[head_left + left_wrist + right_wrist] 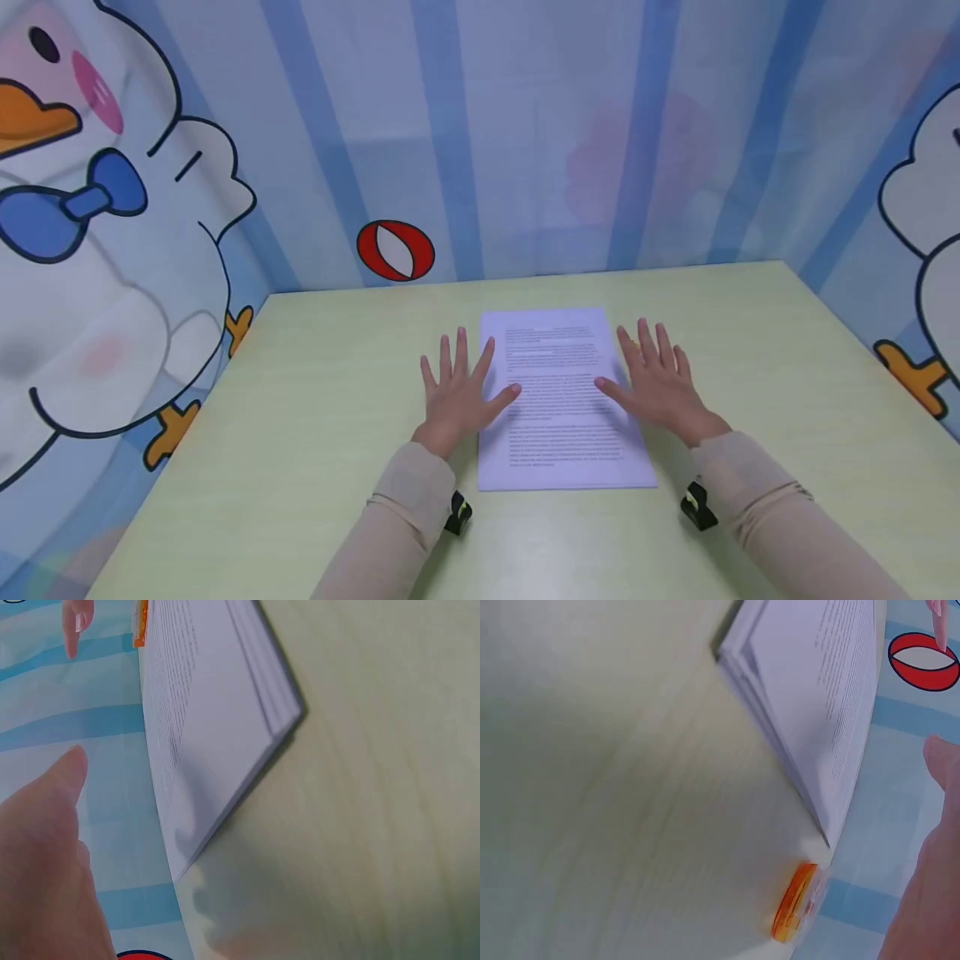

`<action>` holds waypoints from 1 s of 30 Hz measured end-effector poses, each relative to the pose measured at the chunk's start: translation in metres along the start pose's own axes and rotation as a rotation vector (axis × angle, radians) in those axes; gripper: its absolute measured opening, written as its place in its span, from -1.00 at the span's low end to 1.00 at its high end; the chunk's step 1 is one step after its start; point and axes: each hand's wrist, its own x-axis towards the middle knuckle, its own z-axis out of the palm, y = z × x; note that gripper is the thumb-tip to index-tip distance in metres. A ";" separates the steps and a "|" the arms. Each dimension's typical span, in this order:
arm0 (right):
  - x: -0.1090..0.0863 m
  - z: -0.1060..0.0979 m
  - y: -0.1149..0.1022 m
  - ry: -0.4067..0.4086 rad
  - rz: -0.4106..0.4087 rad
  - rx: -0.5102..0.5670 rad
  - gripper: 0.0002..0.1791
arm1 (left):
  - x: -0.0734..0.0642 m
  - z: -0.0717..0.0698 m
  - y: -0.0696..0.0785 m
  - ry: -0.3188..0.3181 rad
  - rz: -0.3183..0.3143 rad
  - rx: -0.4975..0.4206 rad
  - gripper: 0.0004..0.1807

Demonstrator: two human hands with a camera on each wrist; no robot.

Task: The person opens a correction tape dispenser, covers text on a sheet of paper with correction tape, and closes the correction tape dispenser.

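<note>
A thick stack of printed paper (566, 400) lies on the table, its layered edges showing in both wrist views. My left hand (459, 400) is held over the stack's left edge with its fingers spread and nothing in it. Over the right edge my right hand (663, 387) is spread the same way, also holding nothing. Shadows of the hands fall on the sheets and table. A small orange item with a clear part (796, 904) stands beside the stack in the right wrist view, mostly hidden by my right hand in the head view.
The pale table (337, 467) reaches a striped blue cloth backdrop (510, 150) at the back. A red and white ball (396, 250) and large white cartoon birds are printed on the cloth. Dark wrist devices (699, 506) sit under both sleeves.
</note>
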 end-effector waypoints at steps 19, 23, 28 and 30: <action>0.030 0.014 0.015 -0.109 0.284 0.056 -0.18 | -0.007 -0.005 -0.007 0.190 -0.082 -0.198 -0.49; 0.033 0.019 0.013 -0.103 0.315 0.058 -0.24 | -0.008 -0.003 -0.004 0.162 -0.072 -0.213 -0.50; 0.026 0.011 0.022 -0.011 0.303 0.097 -0.41 | -0.005 -0.002 0.003 0.174 -0.029 -0.213 -0.52; 0.024 0.006 0.025 0.012 0.290 0.121 -0.42 | -0.004 -0.003 0.007 0.173 -0.022 -0.219 -0.53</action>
